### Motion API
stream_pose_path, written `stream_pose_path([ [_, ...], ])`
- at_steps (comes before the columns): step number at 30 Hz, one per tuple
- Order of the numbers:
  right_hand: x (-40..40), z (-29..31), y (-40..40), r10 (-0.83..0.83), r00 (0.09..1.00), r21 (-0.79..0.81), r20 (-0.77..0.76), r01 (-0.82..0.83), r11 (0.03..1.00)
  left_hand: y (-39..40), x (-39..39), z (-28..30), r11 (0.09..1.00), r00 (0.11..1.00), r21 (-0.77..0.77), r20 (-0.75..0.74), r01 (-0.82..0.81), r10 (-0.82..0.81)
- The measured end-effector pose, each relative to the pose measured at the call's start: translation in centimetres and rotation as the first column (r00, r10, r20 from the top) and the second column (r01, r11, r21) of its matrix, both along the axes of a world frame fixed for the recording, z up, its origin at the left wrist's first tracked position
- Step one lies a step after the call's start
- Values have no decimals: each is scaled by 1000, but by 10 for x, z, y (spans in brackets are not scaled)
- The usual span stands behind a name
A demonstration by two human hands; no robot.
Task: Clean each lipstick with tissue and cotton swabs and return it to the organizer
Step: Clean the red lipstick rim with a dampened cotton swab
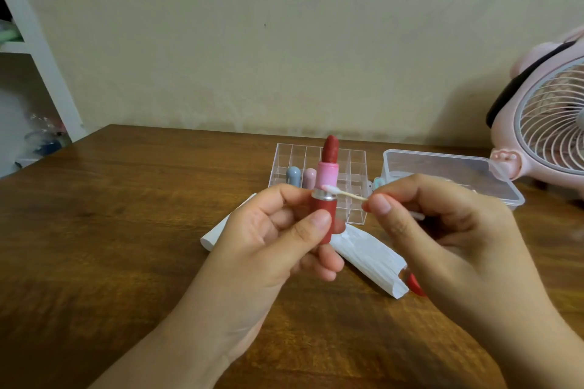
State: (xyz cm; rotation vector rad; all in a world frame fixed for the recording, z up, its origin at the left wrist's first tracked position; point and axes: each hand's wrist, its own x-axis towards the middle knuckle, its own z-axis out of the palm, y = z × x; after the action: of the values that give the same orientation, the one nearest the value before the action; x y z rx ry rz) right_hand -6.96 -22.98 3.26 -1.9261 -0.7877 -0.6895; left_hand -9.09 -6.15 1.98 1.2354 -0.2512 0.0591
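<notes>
My left hand [278,234] grips an uncapped red lipstick [327,189] upright above the table, its red bullet twisted out over a pink inner tube. My right hand [436,224] pinches a wooden cotton swab [344,193], whose white tip touches the lipstick at the silver ring. Behind them stands the clear organizer [284,161] with a blue-capped lipstick [293,174] and a pink-capped lipstick [309,176] in its compartments. A folded white tissue [369,259] lies on the table under my hands. The red cap [414,283] lies at the tissue's right end.
A clear lidded plastic box [442,170] sits right of the organizer. A pink desk fan [546,123] stands at the far right. The wooden table [110,215] ends at the wall behind; a white shelf unit [41,73] stands at the left.
</notes>
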Motion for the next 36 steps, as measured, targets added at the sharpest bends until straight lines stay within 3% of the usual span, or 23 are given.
stream_pose_path([
  [11,10,-3,-4,10,999,-79,-53,-14,997,1,5,-1,996,998,69,-1,-63,64],
  [16,10,-3,-5,-25,1000,-157,2,25,987,0,4,-1,990,996,110,-10,-84,85],
  [21,10,-4,-3,-94,992,-113,88,104,988,-1,4,-1,990,996,109,-5,-90,91],
  [27,9,-3,-1,-53,994,-139,91,66,988,-1,5,-3,992,997,97,10,-81,80],
  [32,11,-3,-4,-106,993,-56,58,109,992,-2,5,-4,991,998,118,6,-66,66],
  [36,10,-4,-3,-61,995,-136,77,71,988,-2,5,-4,992,998,107,7,-70,69],
])
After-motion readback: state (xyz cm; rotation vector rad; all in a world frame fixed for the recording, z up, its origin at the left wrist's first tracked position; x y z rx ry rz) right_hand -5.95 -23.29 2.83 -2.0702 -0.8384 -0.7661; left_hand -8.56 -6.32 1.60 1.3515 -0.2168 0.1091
